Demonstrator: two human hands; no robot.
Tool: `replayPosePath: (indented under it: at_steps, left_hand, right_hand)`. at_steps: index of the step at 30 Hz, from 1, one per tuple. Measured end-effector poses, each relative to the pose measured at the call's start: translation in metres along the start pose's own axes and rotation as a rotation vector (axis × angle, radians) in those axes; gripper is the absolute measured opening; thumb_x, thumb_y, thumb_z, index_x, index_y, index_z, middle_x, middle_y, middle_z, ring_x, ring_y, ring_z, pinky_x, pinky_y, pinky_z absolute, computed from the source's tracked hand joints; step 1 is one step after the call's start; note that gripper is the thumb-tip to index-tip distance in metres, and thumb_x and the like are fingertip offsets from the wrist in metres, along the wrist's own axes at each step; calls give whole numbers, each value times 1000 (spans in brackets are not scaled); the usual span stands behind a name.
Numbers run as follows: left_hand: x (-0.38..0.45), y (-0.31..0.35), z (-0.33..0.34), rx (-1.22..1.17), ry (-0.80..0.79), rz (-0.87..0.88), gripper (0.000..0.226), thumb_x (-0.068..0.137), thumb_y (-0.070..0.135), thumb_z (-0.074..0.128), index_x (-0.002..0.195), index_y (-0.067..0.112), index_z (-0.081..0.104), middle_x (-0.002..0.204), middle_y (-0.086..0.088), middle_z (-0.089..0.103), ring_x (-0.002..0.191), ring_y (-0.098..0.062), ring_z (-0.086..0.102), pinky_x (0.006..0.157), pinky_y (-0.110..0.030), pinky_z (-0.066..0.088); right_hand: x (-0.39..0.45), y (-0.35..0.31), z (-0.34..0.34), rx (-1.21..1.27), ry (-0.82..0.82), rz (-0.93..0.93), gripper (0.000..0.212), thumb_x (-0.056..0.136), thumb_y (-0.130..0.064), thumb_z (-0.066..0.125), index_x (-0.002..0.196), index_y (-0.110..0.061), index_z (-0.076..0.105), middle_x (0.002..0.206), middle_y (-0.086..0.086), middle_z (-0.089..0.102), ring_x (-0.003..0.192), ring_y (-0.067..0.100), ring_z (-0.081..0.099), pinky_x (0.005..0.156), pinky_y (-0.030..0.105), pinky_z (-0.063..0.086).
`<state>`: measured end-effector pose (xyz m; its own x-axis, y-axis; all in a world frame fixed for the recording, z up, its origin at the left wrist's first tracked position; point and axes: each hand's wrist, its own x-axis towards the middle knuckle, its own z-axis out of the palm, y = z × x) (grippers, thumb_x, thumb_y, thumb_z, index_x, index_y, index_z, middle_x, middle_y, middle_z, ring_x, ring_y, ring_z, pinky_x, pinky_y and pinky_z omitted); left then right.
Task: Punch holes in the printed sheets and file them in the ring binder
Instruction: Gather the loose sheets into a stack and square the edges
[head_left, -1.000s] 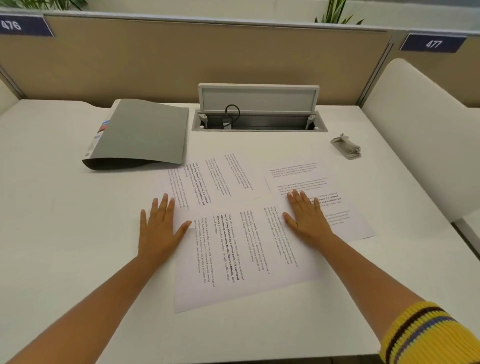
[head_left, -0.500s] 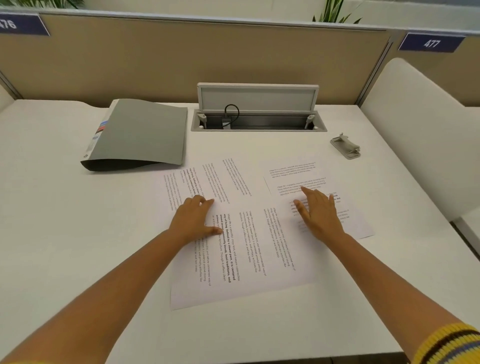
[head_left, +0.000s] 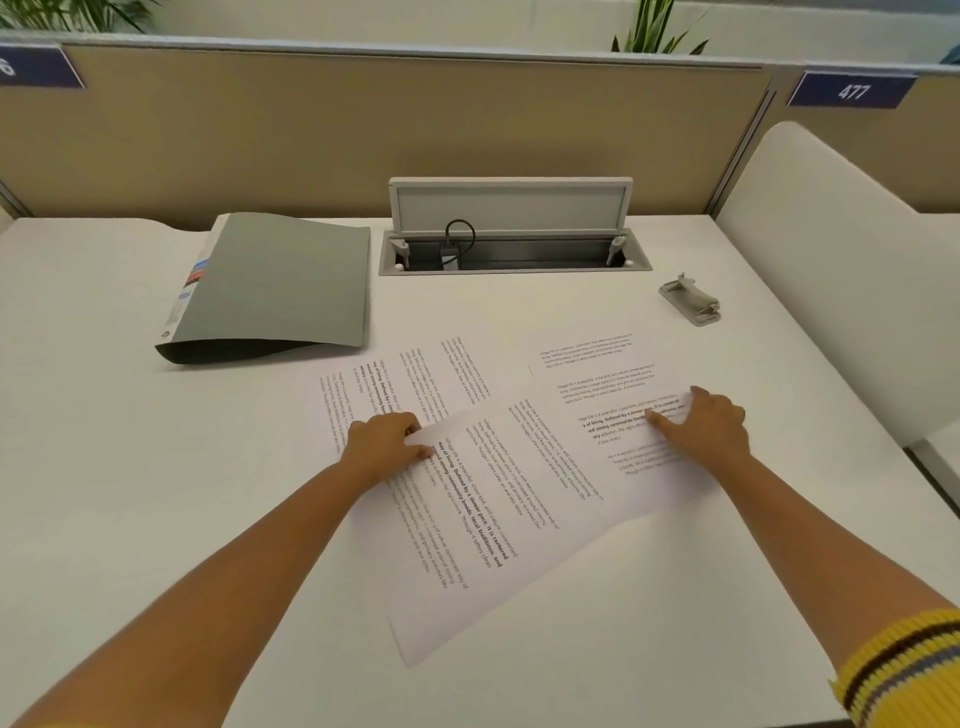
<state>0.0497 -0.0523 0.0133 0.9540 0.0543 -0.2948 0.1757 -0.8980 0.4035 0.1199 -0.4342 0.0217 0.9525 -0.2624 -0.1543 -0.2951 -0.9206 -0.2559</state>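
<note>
A yellow striped sleeve cuff (head_left: 904, 670) shows at the near right corner, on the right arm, and both bare forearms reach forward over the white counter (head_left: 130, 493). Between them lies the nearest printed sheet (head_left: 498, 519), turned at an angle, its far edge lifted slightly off the counter. The left hand (head_left: 382, 447) has its grip curled at that sheet's far left corner, thumb and fingers pinching the paper edge. The right hand (head_left: 709, 431) sits at the sheet's far right corner with fingers bent; its grip seems to pinch the edge too, though the fingertips are partly hidden. Under and beyond this sheet lie two more printed pages: one (head_left: 415, 379) to the left, overlapped by the lifted sheet, and another (head_left: 597, 364) to the right, flat on the counter. Farther back on the left rests the grey ring binder (head_left: 275, 291), closed, spine to the left. On the right, well apart from the papers, sits the small grey hole punch (head_left: 691, 301). Behind them an open cable hatch (head_left: 511, 249) is set into the counter, before a beige partition (head_left: 363, 130).
</note>
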Motion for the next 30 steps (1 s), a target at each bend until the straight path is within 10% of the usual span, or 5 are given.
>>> replayPosePath:
  at_steps: [4, 16, 26, 30]
  left_hand:
    - [6, -4, -10, -307, -45, 17, 15, 85, 29, 60, 84, 14, 59, 79, -1, 57, 76, -19, 53, 64, -27, 38]
    - [-4, -10, -27, -861, -31, -77, 10, 90, 17, 55, 96, 16, 63, 81, 0, 70, 67, -13, 67, 60, -24, 52]
    - [-12, -6, -11, -952, -94, -237, 20, 93, 13, 49, 80, 28, 51, 81, 4, 60, 68, -10, 59, 50, -22, 50]
    - [-12, -3, -11, -957, -118, -271, 13, 93, 16, 49, 105, 15, 54, 92, -3, 64, 75, -16, 61, 57, -26, 47]
  right_hand:
    - [2, -6, -5, -32, -12, 26, 86, 75, -57, 63, 136, -4, 34, 134, 24, 39, 127, 39, 31, 99, 46, 36]
    - [9, -12, -11, 182, -147, 29, 56, 75, -41, 72, 112, -4, 52, 115, 15, 62, 103, 32, 57, 85, 38, 45]
    - [-18, -39, -66, 305, 107, -108, 30, 82, -26, 64, 105, -10, 53, 105, 14, 63, 84, 26, 52, 73, 36, 42]
    - [-40, -67, -101, 407, 195, -206, 36, 84, -26, 63, 116, -14, 52, 100, 1, 58, 85, 23, 56, 71, 31, 42]
